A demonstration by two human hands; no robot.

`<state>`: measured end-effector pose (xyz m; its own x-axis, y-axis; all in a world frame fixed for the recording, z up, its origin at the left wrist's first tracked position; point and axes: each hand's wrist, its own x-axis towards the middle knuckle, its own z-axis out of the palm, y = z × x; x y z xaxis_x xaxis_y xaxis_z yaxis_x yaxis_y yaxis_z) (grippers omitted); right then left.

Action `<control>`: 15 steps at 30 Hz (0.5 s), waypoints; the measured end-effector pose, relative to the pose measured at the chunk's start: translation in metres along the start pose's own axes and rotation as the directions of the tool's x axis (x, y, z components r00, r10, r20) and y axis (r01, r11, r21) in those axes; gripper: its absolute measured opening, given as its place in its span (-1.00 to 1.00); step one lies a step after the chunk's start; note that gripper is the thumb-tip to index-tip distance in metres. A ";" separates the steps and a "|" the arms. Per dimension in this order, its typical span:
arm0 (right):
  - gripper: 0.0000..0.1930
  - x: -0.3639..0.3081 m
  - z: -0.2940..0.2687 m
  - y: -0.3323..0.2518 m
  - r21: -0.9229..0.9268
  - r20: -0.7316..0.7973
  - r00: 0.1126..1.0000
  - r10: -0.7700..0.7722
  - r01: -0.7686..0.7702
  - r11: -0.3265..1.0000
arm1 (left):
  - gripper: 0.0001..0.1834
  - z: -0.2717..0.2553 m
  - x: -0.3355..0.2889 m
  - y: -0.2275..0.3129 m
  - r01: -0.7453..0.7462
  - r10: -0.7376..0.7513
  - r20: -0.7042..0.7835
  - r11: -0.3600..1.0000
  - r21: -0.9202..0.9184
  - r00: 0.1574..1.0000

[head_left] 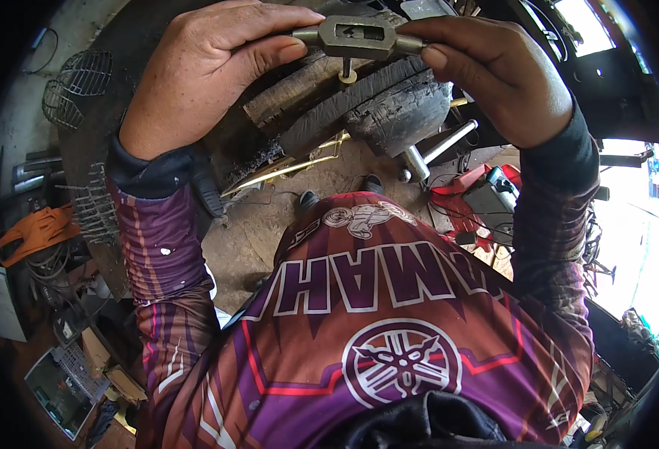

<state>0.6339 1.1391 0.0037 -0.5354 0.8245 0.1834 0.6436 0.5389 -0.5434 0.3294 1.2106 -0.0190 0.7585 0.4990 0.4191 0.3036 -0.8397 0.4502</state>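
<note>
A metal tap wrench [382, 46] with a slotted middle lies level at the top of the view. My left hand [198, 71] pinches its left handle between thumb and fingers, and my right hand [505, 71] is closed on the right handle. From the wrench body a thin shank [346, 64] points down to a small brass-coloured round piece [349, 77]. That piece sits at the worn dark jaws of a bench vise [400, 116]. Whether the shank goes into the brass piece cannot be made out.
The vise's bar handle [453, 142] sticks out toward me on the right. Wire racks [82, 78] and an orange cloth or glove [41, 232] lie on the left. A red tray-like thing [468, 179] with a grey box stands on the right. My feet [309, 200] are below the bench.
</note>
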 end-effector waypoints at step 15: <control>-0.62 0.002 -0.009 -0.007 0.049 0.113 0.977 0.183 -0.189 0.981 | -0.60 0.016 0.010 0.036 0.042 -0.024 -0.089 0.978 0.203 0.996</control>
<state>0.6334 1.1383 0.0148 -0.4669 0.8842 -0.0128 0.7057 0.3638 -0.6079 0.3572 1.1824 -0.0111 0.6966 0.5364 0.4766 0.4461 -0.8440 0.2978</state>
